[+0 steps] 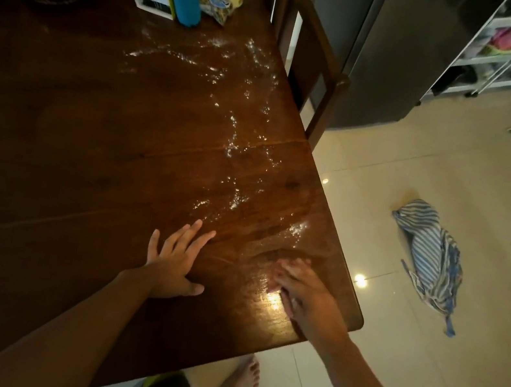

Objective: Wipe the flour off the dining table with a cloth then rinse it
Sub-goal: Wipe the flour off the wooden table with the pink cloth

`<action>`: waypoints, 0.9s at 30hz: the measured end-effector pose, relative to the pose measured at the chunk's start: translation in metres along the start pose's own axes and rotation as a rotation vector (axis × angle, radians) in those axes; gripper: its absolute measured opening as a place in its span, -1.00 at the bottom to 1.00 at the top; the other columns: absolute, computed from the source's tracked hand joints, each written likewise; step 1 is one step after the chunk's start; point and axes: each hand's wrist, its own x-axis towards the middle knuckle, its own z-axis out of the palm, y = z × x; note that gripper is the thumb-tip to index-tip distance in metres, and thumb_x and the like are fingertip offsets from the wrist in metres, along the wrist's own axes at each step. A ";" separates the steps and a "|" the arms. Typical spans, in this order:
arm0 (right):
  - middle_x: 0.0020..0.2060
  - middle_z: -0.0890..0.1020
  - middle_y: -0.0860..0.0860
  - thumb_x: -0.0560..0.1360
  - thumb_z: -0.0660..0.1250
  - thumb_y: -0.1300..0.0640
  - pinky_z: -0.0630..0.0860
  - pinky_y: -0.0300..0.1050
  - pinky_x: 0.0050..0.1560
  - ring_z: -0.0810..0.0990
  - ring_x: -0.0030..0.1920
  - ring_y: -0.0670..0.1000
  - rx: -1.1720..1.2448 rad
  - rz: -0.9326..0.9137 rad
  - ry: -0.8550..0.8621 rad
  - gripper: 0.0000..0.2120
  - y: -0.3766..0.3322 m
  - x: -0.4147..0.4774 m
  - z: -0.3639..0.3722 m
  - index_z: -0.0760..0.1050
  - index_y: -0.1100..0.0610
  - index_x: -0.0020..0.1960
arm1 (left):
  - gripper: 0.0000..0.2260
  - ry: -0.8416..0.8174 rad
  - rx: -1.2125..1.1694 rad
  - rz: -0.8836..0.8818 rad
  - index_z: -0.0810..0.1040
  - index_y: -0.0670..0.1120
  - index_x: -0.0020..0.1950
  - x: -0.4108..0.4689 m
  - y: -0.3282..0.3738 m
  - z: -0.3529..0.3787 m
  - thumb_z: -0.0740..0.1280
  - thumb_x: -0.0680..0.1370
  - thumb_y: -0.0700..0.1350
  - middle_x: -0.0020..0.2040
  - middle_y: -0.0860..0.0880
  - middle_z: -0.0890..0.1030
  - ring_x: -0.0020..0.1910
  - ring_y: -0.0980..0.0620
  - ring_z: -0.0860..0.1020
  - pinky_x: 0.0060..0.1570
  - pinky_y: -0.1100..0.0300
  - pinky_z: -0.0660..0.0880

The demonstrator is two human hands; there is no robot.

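Bracing flat on the desk (87, 129), the left hand (174, 267) spreads its fingers (187, 232) wide; the blurred right hand (306, 301), straight-fingered and seemingly empty, apparently brushes flour (232, 141).

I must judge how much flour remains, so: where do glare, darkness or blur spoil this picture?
Head view: lamp glare washes out the table beside the right hand; that hand is blurred, the left hand sharp; the table's left side is very dark; the flour trail reads clearly; the wide lens bends straight edges.

White flour (232, 141) lies scattered in a trail along the dark wooden dining table's (87, 129) right side. A crumpled blue-striped cloth (430, 258) lies on the floor (391, 149).
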 end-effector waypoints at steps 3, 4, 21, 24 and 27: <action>0.32 0.53 -0.12 0.57 0.27 0.14 0.21 0.07 0.54 0.42 0.44 -0.01 -0.031 0.318 0.224 -0.69 0.003 0.008 -0.004 0.60 0.01 0.28 | 0.01 0.021 0.002 -0.001 -0.35 0.28 0.53 0.001 0.000 0.003 0.40 0.42 0.28 0.52 0.13 -0.49 0.53 0.00 -0.40 0.36 -0.31 -0.42; 0.36 0.51 -0.09 0.57 0.30 0.19 0.19 0.10 0.55 0.37 0.47 0.05 -0.060 0.408 0.232 -0.66 -0.002 0.012 0.000 0.57 0.00 0.32 | 0.01 0.030 0.008 -0.005 -0.35 0.28 0.54 0.001 0.001 0.003 0.40 0.42 0.28 0.53 0.13 -0.48 0.53 -0.01 -0.39 0.36 -0.31 -0.42; 0.43 0.43 -0.19 0.55 0.35 0.17 0.28 -0.04 0.43 0.28 0.43 0.02 -0.137 0.289 0.037 -0.56 -0.030 0.036 0.017 0.48 -0.17 0.36 | 0.03 0.032 0.011 0.001 -0.36 0.28 0.53 0.004 -0.002 0.005 0.41 0.41 0.30 0.53 0.11 -0.48 0.54 -0.03 -0.39 0.37 -0.31 -0.40; 0.43 0.43 -0.17 0.55 0.30 0.18 0.14 -0.27 0.43 0.26 0.43 -0.02 -0.131 -0.010 -0.159 -0.57 -0.043 0.030 0.034 0.49 -0.12 0.38 | 0.03 0.028 0.004 0.009 -0.37 0.29 0.52 0.005 -0.003 0.005 0.39 0.41 0.33 0.52 0.12 -0.49 0.51 0.02 -0.42 0.36 -0.31 -0.41; 0.44 0.43 -0.14 0.50 0.42 0.14 0.28 -0.12 0.46 0.30 0.46 -0.05 -0.132 -0.100 -0.267 -0.50 -0.034 0.036 0.030 0.46 -0.12 0.40 | 0.02 0.029 -0.005 0.024 -0.38 0.30 0.51 0.003 -0.003 0.005 0.38 0.41 0.34 0.50 0.15 -0.51 0.47 0.08 -0.43 0.36 -0.30 -0.42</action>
